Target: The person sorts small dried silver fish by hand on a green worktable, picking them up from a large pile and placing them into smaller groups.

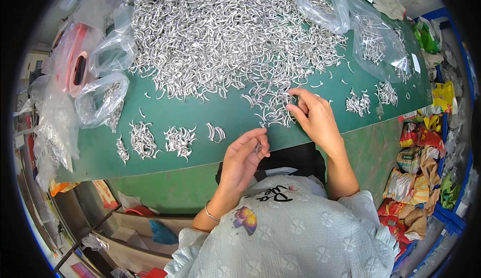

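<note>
A large heap of small curved silver metal pieces (215, 32) covers the far part of the green table (195, 110). My right hand (318, 120) is at a small loose cluster of the same pieces (275, 110) in front of the heap, thumb and index finger closing around a curved metal piece at its right side. Nearer the table's front edge, my left hand (243, 157) is curled with its palm turned inward. Silver metal shows between its fingers, so it holds some curved metal pieces; how many is hidden.
Sorted little piles (143, 140) lie along the front left, with a short row of pieces (215, 132) beside them. More small piles (357, 102) sit at the right. Plastic bags of metal parts (371, 42) flank the heap. Filled sacks (406, 185) stand on a blue rack.
</note>
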Demonstrator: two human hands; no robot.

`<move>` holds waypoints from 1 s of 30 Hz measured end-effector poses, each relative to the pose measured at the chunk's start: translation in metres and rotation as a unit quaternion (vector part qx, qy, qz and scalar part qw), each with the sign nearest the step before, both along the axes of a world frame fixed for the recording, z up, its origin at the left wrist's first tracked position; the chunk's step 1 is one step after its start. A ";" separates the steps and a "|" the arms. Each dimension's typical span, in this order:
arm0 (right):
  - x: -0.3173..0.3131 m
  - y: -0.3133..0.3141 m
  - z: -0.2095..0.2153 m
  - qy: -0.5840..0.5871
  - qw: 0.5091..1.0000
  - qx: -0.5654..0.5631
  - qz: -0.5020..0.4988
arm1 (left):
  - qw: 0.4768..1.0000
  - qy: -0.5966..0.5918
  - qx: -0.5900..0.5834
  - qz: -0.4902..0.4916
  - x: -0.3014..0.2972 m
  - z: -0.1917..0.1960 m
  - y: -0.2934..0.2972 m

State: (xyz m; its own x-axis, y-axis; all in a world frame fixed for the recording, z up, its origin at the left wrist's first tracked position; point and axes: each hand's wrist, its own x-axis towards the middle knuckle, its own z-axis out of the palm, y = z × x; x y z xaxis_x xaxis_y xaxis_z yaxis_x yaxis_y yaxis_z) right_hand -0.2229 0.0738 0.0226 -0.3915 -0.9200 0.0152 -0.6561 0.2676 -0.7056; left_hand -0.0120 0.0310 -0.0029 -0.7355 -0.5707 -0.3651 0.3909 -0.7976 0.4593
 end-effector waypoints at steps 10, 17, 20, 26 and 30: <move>0.015 0.007 -0.004 0.087 0.996 0.016 -0.029 | 1.000 -0.014 -0.005 -0.002 0.004 0.002 0.001; 0.035 0.002 -0.003 0.079 0.994 -0.050 0.064 | 1.000 -0.022 -0.014 0.000 0.004 0.003 0.002; 0.029 0.008 -0.002 0.073 0.991 -0.043 0.099 | 0.999 -0.031 -0.021 0.011 0.005 0.005 0.002; -0.004 0.021 0.009 0.020 0.996 -0.023 0.082 | 0.998 -0.051 -0.028 0.019 0.006 0.006 0.003; -0.021 0.019 0.004 0.010 0.997 -0.002 -0.081 | 0.998 -0.048 -0.029 0.014 0.005 0.006 0.003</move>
